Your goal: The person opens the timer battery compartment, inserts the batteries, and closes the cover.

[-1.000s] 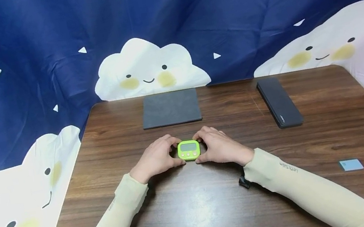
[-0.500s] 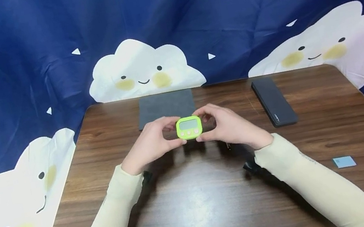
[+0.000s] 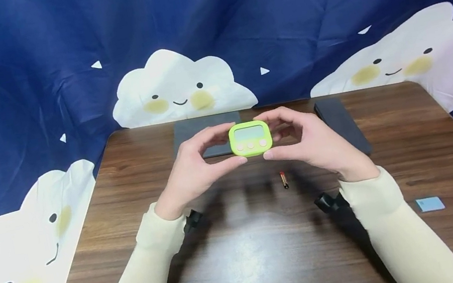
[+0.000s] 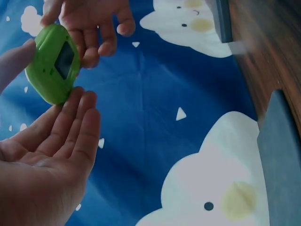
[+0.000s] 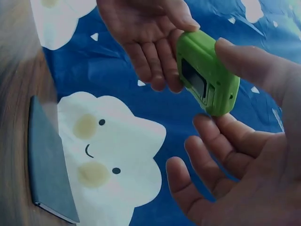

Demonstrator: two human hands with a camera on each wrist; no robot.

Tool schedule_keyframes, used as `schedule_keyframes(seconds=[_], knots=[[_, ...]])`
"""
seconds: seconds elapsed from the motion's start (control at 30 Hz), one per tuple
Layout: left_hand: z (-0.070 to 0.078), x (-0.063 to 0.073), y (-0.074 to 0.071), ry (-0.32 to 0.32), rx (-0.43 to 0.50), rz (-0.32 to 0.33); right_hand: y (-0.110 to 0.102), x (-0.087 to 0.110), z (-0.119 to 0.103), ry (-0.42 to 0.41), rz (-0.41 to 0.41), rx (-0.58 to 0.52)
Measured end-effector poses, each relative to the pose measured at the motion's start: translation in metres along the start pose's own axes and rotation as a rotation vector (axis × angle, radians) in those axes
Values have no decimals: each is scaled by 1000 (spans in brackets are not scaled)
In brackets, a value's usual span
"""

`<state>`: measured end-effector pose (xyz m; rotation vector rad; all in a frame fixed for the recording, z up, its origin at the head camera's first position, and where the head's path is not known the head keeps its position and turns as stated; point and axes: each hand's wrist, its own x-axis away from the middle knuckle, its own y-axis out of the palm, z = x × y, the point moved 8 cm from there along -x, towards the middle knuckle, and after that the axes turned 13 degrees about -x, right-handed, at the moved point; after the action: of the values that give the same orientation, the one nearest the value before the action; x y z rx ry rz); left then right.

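- Lime-green timer [image 3: 250, 138] is held up over the worktop [image 3: 250, 279], about mid-scene, screen toward the near side.
- Grip: left hand [image 3: 194, 167] and right hand [image 3: 320, 142] each pinch one end, thumb to finger, spread only to its thickness.
- Risk, I judge: uneven finger pressure could twist it loose, perhaps onto the battery [image 3: 284, 180] below.
- Most room I see: near. Far edge carries a grey board [image 3: 188, 129], left, and black case [image 3: 340, 124], right.
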<state>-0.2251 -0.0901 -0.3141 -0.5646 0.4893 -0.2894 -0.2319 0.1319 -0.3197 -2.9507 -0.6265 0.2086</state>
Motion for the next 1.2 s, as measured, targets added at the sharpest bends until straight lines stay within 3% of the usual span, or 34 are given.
schedule_keyframes(seconds=[0.23, 0.77, 0.97, 1.2], knots=[[0, 0, 8, -21, -19, -2, -5, 2, 4, -8, -3, 26], [-1, 1, 6, -27, -53, -20, -4, 1, 5, -21, -12, 78], [-4, 1, 4, -24, -60, -12, -3, 2, -1, -90, 26, 126], [-9, -1, 4, -73, -28, -28, -2, 8, -7, -222, 84, 125]])
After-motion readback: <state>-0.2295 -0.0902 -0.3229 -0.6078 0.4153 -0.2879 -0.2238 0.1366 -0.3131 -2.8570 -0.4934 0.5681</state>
